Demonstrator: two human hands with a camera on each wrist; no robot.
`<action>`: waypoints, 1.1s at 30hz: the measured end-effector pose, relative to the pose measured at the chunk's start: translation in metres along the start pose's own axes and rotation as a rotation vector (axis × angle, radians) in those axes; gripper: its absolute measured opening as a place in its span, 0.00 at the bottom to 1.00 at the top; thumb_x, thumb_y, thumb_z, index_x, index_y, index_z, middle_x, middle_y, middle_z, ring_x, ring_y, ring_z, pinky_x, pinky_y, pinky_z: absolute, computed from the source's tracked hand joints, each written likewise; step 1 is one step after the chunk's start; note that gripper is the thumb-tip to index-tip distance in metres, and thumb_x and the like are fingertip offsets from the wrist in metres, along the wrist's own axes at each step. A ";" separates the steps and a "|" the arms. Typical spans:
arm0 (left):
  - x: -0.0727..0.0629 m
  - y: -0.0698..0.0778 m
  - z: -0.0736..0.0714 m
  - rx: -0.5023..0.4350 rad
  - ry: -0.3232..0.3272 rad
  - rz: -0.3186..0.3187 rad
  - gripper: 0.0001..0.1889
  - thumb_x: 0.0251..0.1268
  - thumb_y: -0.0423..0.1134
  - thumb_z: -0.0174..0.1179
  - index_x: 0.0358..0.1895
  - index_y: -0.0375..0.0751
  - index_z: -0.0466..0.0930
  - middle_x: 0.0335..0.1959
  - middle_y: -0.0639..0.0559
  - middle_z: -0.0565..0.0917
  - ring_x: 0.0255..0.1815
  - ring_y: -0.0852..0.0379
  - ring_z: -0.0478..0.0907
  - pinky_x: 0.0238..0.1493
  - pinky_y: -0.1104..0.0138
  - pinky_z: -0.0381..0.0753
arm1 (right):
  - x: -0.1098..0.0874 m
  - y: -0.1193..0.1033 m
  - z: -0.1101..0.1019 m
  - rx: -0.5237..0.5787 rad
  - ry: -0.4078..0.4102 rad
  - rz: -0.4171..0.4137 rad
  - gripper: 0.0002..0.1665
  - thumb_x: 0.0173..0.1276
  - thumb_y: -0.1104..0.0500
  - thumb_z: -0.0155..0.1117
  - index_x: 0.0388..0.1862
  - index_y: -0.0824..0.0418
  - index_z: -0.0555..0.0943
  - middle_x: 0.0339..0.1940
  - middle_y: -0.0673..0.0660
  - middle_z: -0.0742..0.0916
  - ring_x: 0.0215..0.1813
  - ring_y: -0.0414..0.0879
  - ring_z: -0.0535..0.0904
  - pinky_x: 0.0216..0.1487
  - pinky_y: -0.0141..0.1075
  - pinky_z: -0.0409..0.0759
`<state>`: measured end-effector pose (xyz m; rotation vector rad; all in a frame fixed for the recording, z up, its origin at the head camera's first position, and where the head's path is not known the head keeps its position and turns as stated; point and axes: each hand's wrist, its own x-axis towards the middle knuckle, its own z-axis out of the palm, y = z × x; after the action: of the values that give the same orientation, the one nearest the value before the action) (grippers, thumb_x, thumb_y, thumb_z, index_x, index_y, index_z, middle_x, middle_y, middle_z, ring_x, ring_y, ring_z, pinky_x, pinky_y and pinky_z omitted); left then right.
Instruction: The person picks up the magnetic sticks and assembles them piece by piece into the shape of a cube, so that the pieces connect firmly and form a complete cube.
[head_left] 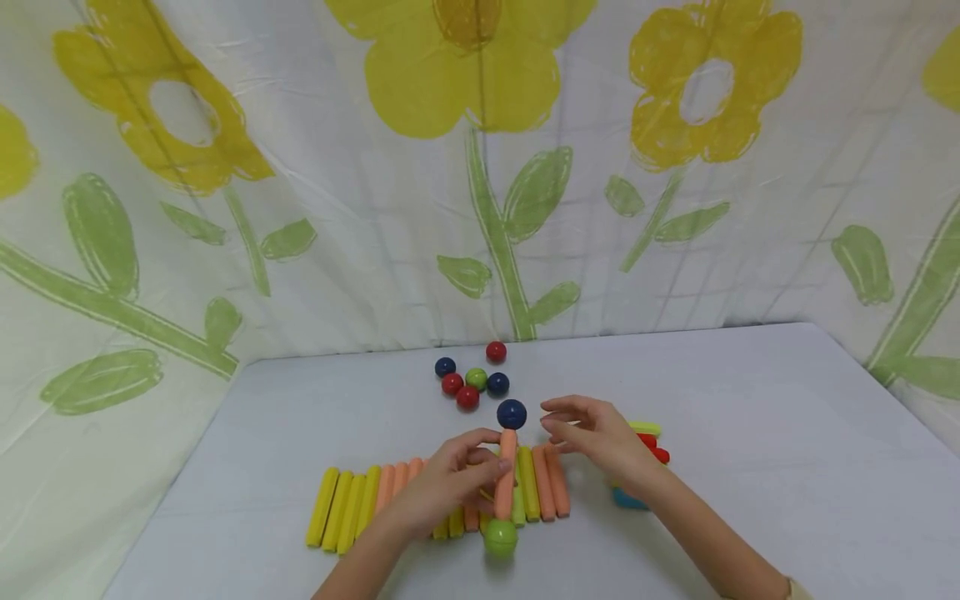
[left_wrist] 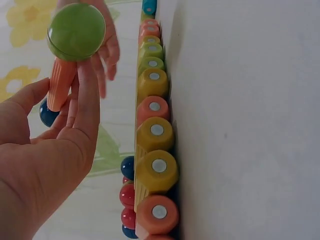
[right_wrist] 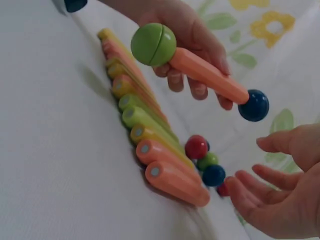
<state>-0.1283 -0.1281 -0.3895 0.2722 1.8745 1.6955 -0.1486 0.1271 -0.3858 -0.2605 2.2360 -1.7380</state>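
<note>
In the head view my left hand (head_left: 442,487) grips an orange magnetic stick (head_left: 506,483) between thumb and fingers, above a row of sticks. A green ball (head_left: 500,538) sits on the stick's near end and a dark blue ball (head_left: 512,414) on its far end. My right hand (head_left: 596,442) is held just right of the blue ball, apart from it. In the right wrist view that hand (right_wrist: 285,190) has its fingers spread and relaxed, with nothing in them. The left wrist view shows the left thumb and fingers around the stick (left_wrist: 61,85).
A row of yellow, orange and green sticks (head_left: 322,508) lies side by side under the hands. Behind it are several loose balls, among them a red ball (head_left: 496,352). More sticks, including a red stick (head_left: 660,455), lie partly hidden behind the right forearm. A flowered curtain (head_left: 360,275) hangs behind the table.
</note>
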 end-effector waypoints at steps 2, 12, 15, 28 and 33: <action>-0.001 0.000 -0.001 -0.002 0.012 0.005 0.26 0.82 0.47 0.59 0.74 0.38 0.71 0.47 0.47 0.86 0.46 0.53 0.86 0.49 0.59 0.90 | 0.002 0.004 0.000 -0.066 0.031 0.009 0.26 0.78 0.57 0.67 0.68 0.71 0.78 0.57 0.64 0.88 0.48 0.52 0.88 0.53 0.45 0.89; -0.003 0.002 -0.007 -0.008 0.032 0.025 0.26 0.83 0.44 0.57 0.75 0.36 0.69 0.48 0.48 0.87 0.47 0.54 0.86 0.50 0.58 0.90 | 0.005 0.019 0.003 -0.213 0.025 0.109 0.26 0.62 0.67 0.77 0.60 0.63 0.83 0.52 0.57 0.87 0.46 0.49 0.82 0.47 0.41 0.88; -0.004 0.003 -0.007 -0.009 0.032 0.033 0.26 0.83 0.44 0.57 0.75 0.35 0.69 0.48 0.47 0.87 0.46 0.54 0.86 0.50 0.58 0.90 | 0.006 0.020 0.005 -0.226 0.019 0.122 0.27 0.60 0.68 0.79 0.59 0.62 0.83 0.51 0.57 0.86 0.46 0.49 0.81 0.46 0.40 0.87; -0.005 0.004 -0.007 -0.005 0.043 0.022 0.26 0.83 0.45 0.57 0.75 0.36 0.69 0.45 0.50 0.86 0.46 0.55 0.85 0.50 0.59 0.90 | 0.006 0.023 0.012 -0.328 0.115 0.155 0.23 0.59 0.65 0.78 0.54 0.63 0.83 0.39 0.54 0.83 0.34 0.47 0.77 0.32 0.35 0.79; -0.005 0.003 -0.008 -0.006 0.044 0.032 0.26 0.82 0.45 0.58 0.75 0.36 0.69 0.47 0.49 0.86 0.46 0.55 0.85 0.50 0.59 0.90 | 0.004 0.023 0.013 -0.386 0.137 0.125 0.20 0.59 0.63 0.81 0.49 0.64 0.85 0.34 0.53 0.82 0.31 0.46 0.75 0.27 0.32 0.73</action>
<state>-0.1294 -0.1374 -0.3854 0.2654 1.9059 1.7421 -0.1473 0.1198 -0.4113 -0.0808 2.6161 -1.2871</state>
